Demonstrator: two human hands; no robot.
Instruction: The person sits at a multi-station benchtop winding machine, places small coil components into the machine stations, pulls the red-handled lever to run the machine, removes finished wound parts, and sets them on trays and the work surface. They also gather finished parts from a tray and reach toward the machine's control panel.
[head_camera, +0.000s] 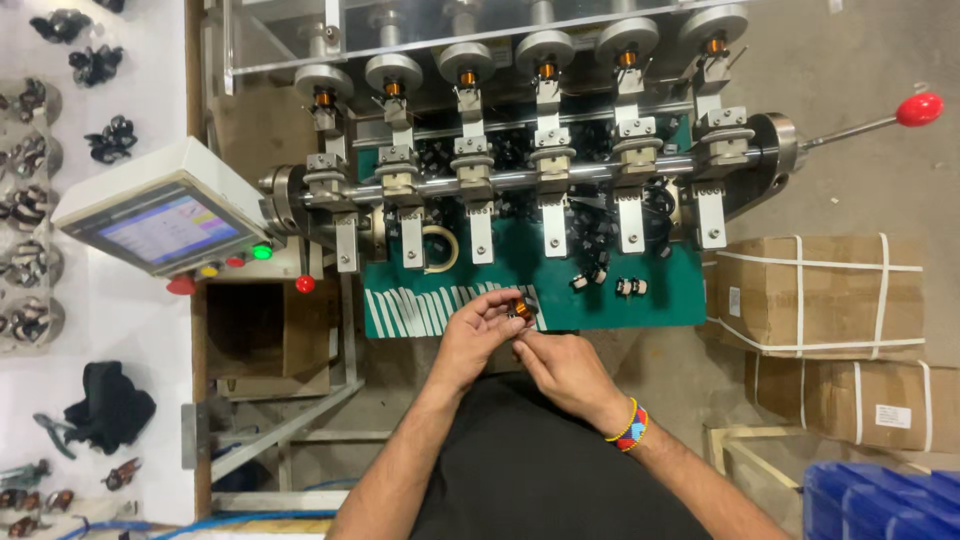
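Left arm: bare, coming up from the bottom edge of the view, bent a little toward the middle.
Left hand (478, 332): fingers curled, tips pinching the small copper-wound coil with black ends (521, 308) from the left side.
Right arm: bare, coming in from the bottom right, with a bead band of yellow, red and blue (629, 426) on the wrist.
Right hand (561, 368): lying lower, knuckles up, fingertips reaching up to the same coil; touching it, but whether really gripping it is hard to tell.
Coil place: held in the air between both hands, just past the near edge of the green bench mat (600, 296), about the middle of that edge.
On the mat: two small black and white coil parts (612, 285) near the right side, a ring of pale tape (440, 248) toward the left, white strips (420, 308) along the near left edge.
Behind the mat: grey metal winding machine with six copper-coloured spools in a row (520, 150), and a long lever with a red ball (918, 109) at the far right.
Left of the machine: white box with a bright screen (165, 228) and round red, yellow and green buttons under it.
Right of the mat: brown cardboard boxes with white straps (820, 295).
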